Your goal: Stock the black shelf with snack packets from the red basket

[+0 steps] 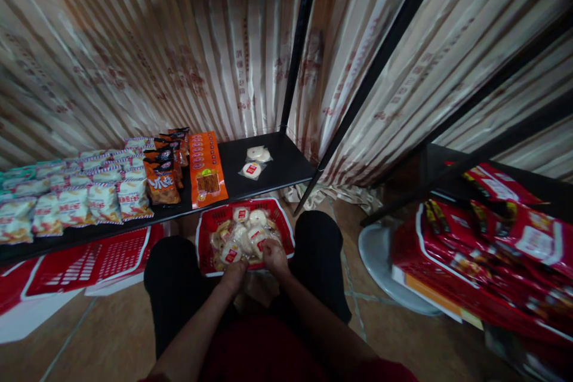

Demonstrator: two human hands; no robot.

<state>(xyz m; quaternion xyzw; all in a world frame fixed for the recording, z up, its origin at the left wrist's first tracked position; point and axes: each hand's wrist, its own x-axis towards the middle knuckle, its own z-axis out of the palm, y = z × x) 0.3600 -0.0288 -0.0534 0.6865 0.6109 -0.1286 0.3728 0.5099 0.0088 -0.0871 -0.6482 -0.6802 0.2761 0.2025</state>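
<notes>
Between my knees stands a red basket with a white rim, holding several round white wrapped pastries with red labels. My left hand is at the basket's near edge, its fingers closed against a wrapped pastry. Over the basket's near right part, my right hand is closed beside another labelled pastry; what its fingers pinch is too small to make out. On the black shelf ahead lie a few similar wrapped pastries.
Left on the shelf are rows of white snack bags, orange-brown bags and a flat orange packet. Below is a red basket. To the right are a grey stool, a basket of red packets and slanting black poles.
</notes>
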